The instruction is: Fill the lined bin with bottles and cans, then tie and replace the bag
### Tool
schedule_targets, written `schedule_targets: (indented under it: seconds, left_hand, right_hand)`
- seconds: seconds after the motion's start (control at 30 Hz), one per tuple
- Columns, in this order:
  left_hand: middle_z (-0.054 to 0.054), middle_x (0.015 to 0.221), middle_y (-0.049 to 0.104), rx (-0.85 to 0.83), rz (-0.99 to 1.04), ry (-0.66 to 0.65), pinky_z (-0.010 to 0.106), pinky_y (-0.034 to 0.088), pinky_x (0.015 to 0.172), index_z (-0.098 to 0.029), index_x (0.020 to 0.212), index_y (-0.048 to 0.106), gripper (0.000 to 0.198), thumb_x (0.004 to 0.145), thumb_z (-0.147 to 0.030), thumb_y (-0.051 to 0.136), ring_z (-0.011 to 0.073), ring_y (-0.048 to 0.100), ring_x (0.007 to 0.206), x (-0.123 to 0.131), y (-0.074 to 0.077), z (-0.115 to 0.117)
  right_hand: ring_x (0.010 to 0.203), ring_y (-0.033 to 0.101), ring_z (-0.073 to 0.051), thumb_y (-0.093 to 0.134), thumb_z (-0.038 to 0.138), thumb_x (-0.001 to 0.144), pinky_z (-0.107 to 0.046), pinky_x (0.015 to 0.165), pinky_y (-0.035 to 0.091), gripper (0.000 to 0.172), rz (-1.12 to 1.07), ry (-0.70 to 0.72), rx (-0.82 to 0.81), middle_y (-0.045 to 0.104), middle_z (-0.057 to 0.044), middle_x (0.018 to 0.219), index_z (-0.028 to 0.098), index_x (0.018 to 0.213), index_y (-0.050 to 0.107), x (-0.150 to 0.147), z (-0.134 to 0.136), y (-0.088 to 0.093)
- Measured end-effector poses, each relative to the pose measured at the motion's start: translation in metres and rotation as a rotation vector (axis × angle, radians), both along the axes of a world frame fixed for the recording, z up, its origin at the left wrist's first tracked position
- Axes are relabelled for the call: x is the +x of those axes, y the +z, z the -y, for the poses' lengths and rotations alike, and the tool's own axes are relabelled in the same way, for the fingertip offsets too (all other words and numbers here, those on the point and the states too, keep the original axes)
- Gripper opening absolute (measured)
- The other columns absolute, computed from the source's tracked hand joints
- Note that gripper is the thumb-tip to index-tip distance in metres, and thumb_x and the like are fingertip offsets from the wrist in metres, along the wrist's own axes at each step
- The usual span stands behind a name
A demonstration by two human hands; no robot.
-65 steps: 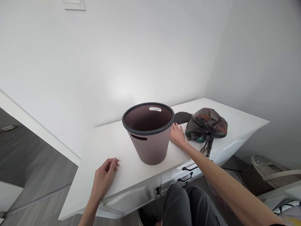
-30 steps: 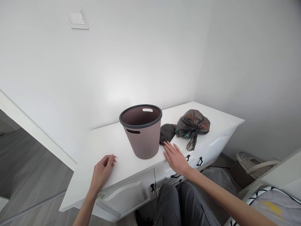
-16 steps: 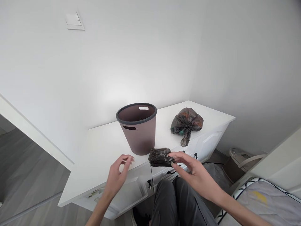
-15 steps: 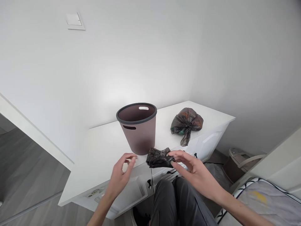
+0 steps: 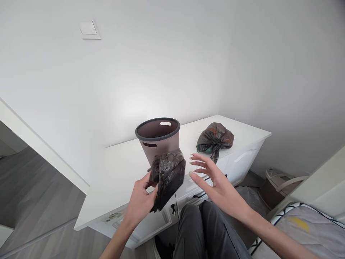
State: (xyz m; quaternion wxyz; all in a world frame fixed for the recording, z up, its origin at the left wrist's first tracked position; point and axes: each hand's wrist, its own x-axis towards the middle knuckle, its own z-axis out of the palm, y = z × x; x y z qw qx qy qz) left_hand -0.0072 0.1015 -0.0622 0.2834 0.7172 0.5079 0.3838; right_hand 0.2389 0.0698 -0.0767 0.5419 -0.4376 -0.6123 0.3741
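Observation:
My left hand point(image 5: 142, 198) pinches a folded black plastic bin bag point(image 5: 170, 176) by its left side, holding it up before the trash bin. The bag hides the lower part of the brownish-mauve trash bin point(image 5: 147, 148), which stands upright on the white cabinet top with a dark rim and handle slots. To the right of the bag, my right hand point(image 5: 211, 176) is open, its fingers apart and touching nothing. Beyond that hand lies a knotted, filled dark bag point(image 5: 215, 138), its tied end partly covered by my fingers.
The white cabinet point(image 5: 118, 169) has dark knobs on its front and meets the wall behind. A light switch point(image 5: 90, 30) is on the wall. At lower right are a beige container with a handle point(image 5: 280, 183) and a quilted pad point(image 5: 302, 226). My knees are below.
The folded bin bag has passed from my right hand to my left and is raised and partly unfolded. My right hand has let go and spread its fingers.

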Motion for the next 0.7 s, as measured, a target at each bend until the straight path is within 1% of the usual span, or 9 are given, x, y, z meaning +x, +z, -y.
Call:
schedule_targets:
  seconds: [0.1,0.17,0.3,0.33,0.4,0.47,0.53,0.6,0.7]
  left_hand:
    - [0.0,0.065,0.063,0.01,0.049,0.142,0.025,0.045,0.051,-0.023,0.08,0.062,0.02,0.082,-0.043,0.064,0.0168,0.057,0.06,-0.002,0.004,0.004]
    - [-0.003,0.06,0.059,0.067,0.041,0.226,0.024,0.04,0.048,-0.024,0.08,0.058,0.014,0.079,-0.037,0.063,0.0155,0.054,0.056,0.0,0.008,0.008]
    - [-0.005,0.056,0.058,0.202,-0.042,0.265,0.024,0.039,0.048,-0.025,0.082,0.052,0.011,0.072,-0.025,0.057,0.0146,0.049,0.052,0.006,0.013,0.016]
    - [-0.005,0.056,0.058,0.226,-0.071,0.268,0.024,0.039,0.049,-0.025,0.081,0.051,0.012,0.071,-0.024,0.057,0.0149,0.05,0.052,0.007,0.012,0.018]
    - [-0.006,0.058,0.059,0.249,-0.119,0.285,0.025,0.04,0.05,-0.026,0.08,0.048,0.014,0.072,-0.023,0.058,0.0156,0.052,0.053,0.008,0.011,0.021]
    - [-0.006,0.06,0.062,0.228,-0.135,0.306,0.025,0.042,0.051,-0.026,0.082,0.048,0.017,0.074,-0.025,0.062,0.0163,0.055,0.054,0.006,0.011,0.023]
    - [-0.005,0.065,0.066,0.187,-0.1,0.316,0.025,0.046,0.053,-0.026,0.087,0.052,0.02,0.075,-0.029,0.068,0.0171,0.059,0.056,0.001,0.014,0.023]
    - [-0.002,0.074,0.072,0.131,-0.018,0.312,0.026,0.05,0.057,-0.025,0.095,0.057,0.027,0.077,-0.035,0.073,0.0188,0.065,0.063,-0.009,0.018,0.02]
    - [0.002,0.085,0.076,-0.011,0.138,0.274,0.027,0.053,0.057,-0.023,0.116,0.058,0.048,0.079,-0.047,0.076,0.022,0.07,0.07,-0.034,0.026,0.009]
  right_hand:
    - [0.126,0.061,-0.027,0.064,0.049,0.099,-0.045,0.099,0.058,0.043,0.085,-0.045,0.039,0.058,-0.011,0.143,0.033,0.138,0.053,-0.007,0.011,0.0]
    - [0.117,0.064,-0.026,0.065,0.048,0.099,-0.042,0.093,0.059,0.038,0.125,0.023,0.008,0.062,-0.01,0.134,0.031,0.132,0.055,-0.014,0.018,0.002]
    - [0.108,0.064,-0.022,0.077,0.048,0.089,-0.036,0.087,0.056,0.043,0.156,0.185,-0.059,0.065,-0.006,0.12,0.027,0.12,0.056,-0.033,0.025,0.01]
    - [0.106,0.063,-0.022,0.079,0.048,0.088,-0.034,0.084,0.055,0.042,0.154,0.205,-0.076,0.065,-0.005,0.117,0.027,0.115,0.057,-0.038,0.025,0.012]
    - [0.099,0.063,-0.02,0.075,0.047,0.09,-0.031,0.078,0.053,0.032,0.144,0.222,-0.104,0.065,-0.003,0.109,0.025,0.103,0.057,-0.046,0.024,0.016]
    - [0.087,0.06,-0.017,0.066,0.044,0.097,-0.028,0.068,0.047,0.023,0.128,0.231,-0.104,0.063,-0.002,0.097,0.024,0.091,0.054,-0.05,0.021,0.019]
    - [0.079,0.055,-0.015,0.058,0.042,0.101,-0.026,0.06,0.04,0.027,0.097,0.235,-0.097,0.059,0.0,0.087,0.024,0.082,0.049,-0.049,0.019,0.021]
    - [0.074,0.051,-0.015,0.056,0.044,0.101,-0.026,0.058,0.035,0.033,0.045,0.237,-0.119,0.054,0.001,0.079,0.024,0.078,0.044,-0.044,0.017,0.022]
    - [0.07,0.046,-0.014,0.059,0.048,0.1,-0.026,0.061,0.036,0.04,-0.069,0.245,-0.186,0.046,0.005,0.07,0.024,0.075,0.039,-0.035,0.015,0.022]
